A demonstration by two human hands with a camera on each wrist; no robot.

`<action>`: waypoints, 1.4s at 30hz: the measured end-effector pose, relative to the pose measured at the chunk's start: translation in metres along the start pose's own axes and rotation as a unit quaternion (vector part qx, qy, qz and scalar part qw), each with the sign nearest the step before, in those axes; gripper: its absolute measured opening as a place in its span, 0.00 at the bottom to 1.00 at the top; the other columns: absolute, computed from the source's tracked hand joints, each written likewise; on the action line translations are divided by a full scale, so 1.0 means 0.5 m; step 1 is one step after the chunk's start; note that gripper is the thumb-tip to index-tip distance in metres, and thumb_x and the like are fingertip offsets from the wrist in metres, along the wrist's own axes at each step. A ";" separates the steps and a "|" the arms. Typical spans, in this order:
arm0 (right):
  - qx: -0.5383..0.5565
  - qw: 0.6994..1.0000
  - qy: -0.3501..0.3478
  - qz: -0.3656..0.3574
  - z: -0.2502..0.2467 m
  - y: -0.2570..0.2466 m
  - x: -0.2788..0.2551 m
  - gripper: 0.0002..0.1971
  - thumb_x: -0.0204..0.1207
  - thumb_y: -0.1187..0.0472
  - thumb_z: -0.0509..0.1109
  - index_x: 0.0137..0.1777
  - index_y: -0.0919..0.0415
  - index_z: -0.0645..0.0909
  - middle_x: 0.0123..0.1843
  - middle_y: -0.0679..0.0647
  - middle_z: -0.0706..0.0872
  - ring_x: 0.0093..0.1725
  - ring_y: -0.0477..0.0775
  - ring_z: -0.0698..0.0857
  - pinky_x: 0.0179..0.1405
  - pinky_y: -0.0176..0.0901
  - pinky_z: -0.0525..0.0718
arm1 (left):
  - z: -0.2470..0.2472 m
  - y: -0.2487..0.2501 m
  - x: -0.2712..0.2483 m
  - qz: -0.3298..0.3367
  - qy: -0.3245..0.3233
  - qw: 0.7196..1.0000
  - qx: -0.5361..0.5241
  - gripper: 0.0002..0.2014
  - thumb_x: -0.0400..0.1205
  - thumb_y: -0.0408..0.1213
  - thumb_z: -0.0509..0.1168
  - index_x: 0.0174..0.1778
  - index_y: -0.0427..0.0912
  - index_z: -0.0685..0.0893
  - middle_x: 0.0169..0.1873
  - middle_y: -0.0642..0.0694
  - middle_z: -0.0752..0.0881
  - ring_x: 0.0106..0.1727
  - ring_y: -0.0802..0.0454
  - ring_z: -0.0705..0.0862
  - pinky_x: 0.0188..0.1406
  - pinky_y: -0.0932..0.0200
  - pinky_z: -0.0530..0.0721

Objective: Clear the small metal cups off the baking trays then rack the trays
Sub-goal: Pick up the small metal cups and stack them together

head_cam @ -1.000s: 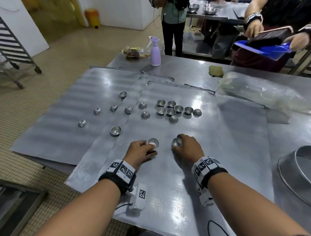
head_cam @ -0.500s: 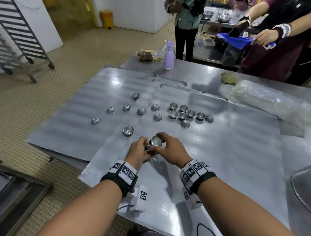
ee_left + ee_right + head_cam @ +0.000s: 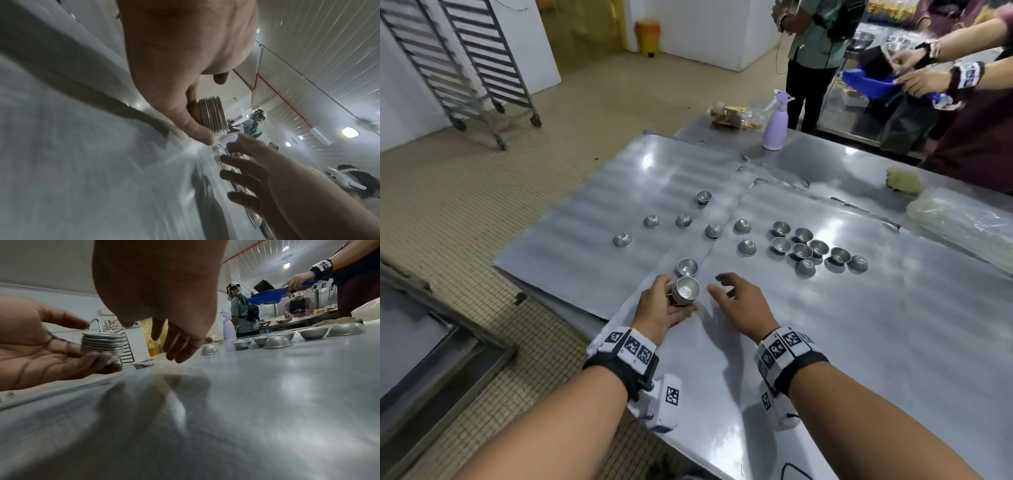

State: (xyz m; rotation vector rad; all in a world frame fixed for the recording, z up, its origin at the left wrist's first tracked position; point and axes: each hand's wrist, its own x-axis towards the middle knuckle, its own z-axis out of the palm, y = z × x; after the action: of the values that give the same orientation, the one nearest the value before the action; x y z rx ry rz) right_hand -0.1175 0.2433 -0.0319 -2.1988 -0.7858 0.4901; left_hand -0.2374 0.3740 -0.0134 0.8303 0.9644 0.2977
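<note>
My left hand holds a stack of several nested small metal cups just above the near baking tray; the stack shows its rims in the right wrist view, and the stack sits between thumb and fingers in the left wrist view. My right hand hovers empty beside it, fingers spread. A single upright cup stands just beyond the stack. Several more cups, some upturned, some face down, cluster on the near tray and scatter over the left tray.
A purple spray bottle and a bagged item stand at the table's far edge. A plastic-wrapped bundle lies at right. A wheeled tray rack stands on the floor at far left. Other people work behind the table.
The right hand set its cup onto the stack in the left hand, then let go and drew apart to the right. The view has shifted left.
</note>
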 end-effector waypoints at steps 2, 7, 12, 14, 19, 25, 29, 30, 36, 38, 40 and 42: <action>-0.040 0.999 -0.006 0.005 0.010 -0.008 0.028 0.21 0.80 0.42 0.70 0.68 0.52 0.83 0.65 0.53 0.87 0.57 0.53 0.86 0.60 0.49 0.82 | -0.026 0.015 0.002 0.014 0.005 1.000 0.004 0.14 0.82 0.40 0.67 0.52 0.31 0.87 0.39 0.32 0.90 0.36 0.37 0.91 0.37 0.54 0.91; -0.116 0.992 -0.045 -0.003 0.048 -0.052 0.099 0.20 0.80 0.46 0.70 0.68 0.53 0.82 0.67 0.57 0.83 0.61 0.58 0.85 0.61 0.49 0.81 | -0.091 0.038 0.018 0.042 0.013 0.998 0.048 0.07 0.80 0.29 0.71 0.51 0.29 0.87 0.41 0.31 0.89 0.38 0.41 0.92 0.35 0.60 0.89; -0.134 0.989 -0.062 0.005 0.086 -0.086 0.147 0.26 0.79 0.50 0.69 0.76 0.53 0.75 0.73 0.58 0.77 0.68 0.60 0.82 0.67 0.49 0.78 | -0.135 0.056 0.036 0.058 0.015 0.995 0.085 0.05 0.81 0.27 0.69 0.50 0.30 0.88 0.41 0.33 0.89 0.41 0.41 0.93 0.43 0.57 0.91; -0.162 0.984 -0.075 0.010 0.097 -0.092 0.159 0.30 0.78 0.50 0.70 0.80 0.51 0.70 0.76 0.58 0.75 0.71 0.62 0.80 0.69 0.52 0.78 | -0.145 0.064 0.041 0.060 0.011 0.994 0.087 0.04 0.81 0.27 0.69 0.49 0.31 0.88 0.41 0.33 0.89 0.42 0.40 0.93 0.44 0.57 0.91; -0.232 0.968 -0.088 0.025 0.117 -0.094 0.177 0.25 0.79 0.51 0.67 0.76 0.48 0.74 0.70 0.59 0.81 0.68 0.66 0.79 0.64 0.55 0.81 | -0.159 0.075 0.052 0.062 0.003 0.994 0.086 0.03 0.81 0.27 0.69 0.46 0.33 0.88 0.40 0.34 0.89 0.40 0.41 0.93 0.42 0.58 0.91; -0.226 0.970 -0.076 0.033 0.120 -0.096 0.173 0.20 0.79 0.48 0.66 0.71 0.49 0.78 0.64 0.58 0.81 0.67 0.63 0.79 0.62 0.54 0.81 | -0.155 0.078 0.063 0.058 -0.004 0.994 0.095 0.03 0.81 0.27 0.69 0.45 0.35 0.88 0.37 0.36 0.90 0.40 0.42 0.93 0.48 0.54 0.90; -0.177 0.981 -0.077 0.023 0.112 -0.098 0.160 0.19 0.74 0.44 0.68 0.63 0.50 0.82 0.59 0.55 0.84 0.62 0.60 0.83 0.53 0.47 0.80 | -0.145 0.078 0.069 0.060 -0.005 0.994 0.093 0.03 0.80 0.27 0.69 0.46 0.34 0.89 0.38 0.36 0.90 0.40 0.42 0.93 0.44 0.56 0.91; -0.161 0.984 -0.068 0.021 0.106 -0.103 0.154 0.22 0.74 0.44 0.70 0.66 0.52 0.81 0.60 0.56 0.83 0.61 0.60 0.83 0.55 0.47 0.79 | -0.142 0.078 0.069 0.060 -0.004 0.994 0.092 0.03 0.80 0.27 0.70 0.45 0.33 0.89 0.38 0.36 0.89 0.41 0.42 0.93 0.42 0.57 0.91; -0.053 0.998 -0.016 -0.025 0.081 -0.129 0.114 0.26 0.74 0.47 0.77 0.70 0.57 0.80 0.60 0.56 0.86 0.58 0.58 0.86 0.58 0.49 0.82 | -0.111 0.068 0.067 0.051 -0.001 0.997 0.049 0.05 0.80 0.27 0.70 0.47 0.29 0.89 0.42 0.32 0.88 0.43 0.38 0.91 0.39 0.58 0.89; -0.035 0.999 -0.008 -0.040 0.079 -0.132 0.101 0.26 0.74 0.47 0.77 0.69 0.56 0.80 0.59 0.53 0.87 0.56 0.56 0.86 0.57 0.49 0.83 | -0.098 0.065 0.061 0.039 0.000 0.999 0.023 0.08 0.80 0.28 0.69 0.50 0.27 0.89 0.43 0.30 0.88 0.45 0.35 0.90 0.39 0.56 0.91; -0.022 0.998 -0.009 -0.052 0.079 -0.136 0.087 0.25 0.74 0.46 0.77 0.69 0.54 0.80 0.59 0.51 0.88 0.56 0.53 0.86 0.57 0.47 0.83 | -0.085 0.064 0.056 0.027 0.002 1.000 -0.002 0.11 0.80 0.30 0.67 0.51 0.25 0.87 0.45 0.28 0.88 0.48 0.33 0.90 0.41 0.52 0.93; -0.021 0.998 -0.013 -0.064 0.079 -0.138 0.073 0.25 0.74 0.47 0.77 0.69 0.53 0.79 0.58 0.50 0.89 0.56 0.53 0.86 0.56 0.47 0.83 | -0.074 0.063 0.052 0.018 0.000 0.999 -0.030 0.12 0.81 0.31 0.65 0.51 0.23 0.85 0.46 0.26 0.87 0.49 0.32 0.88 0.45 0.44 0.93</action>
State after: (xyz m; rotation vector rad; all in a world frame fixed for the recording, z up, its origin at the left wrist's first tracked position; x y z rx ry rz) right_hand -0.1386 0.3252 -0.0099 -2.1678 -0.9519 0.4423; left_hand -0.2492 0.4277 -0.0170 0.7939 0.9373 0.3569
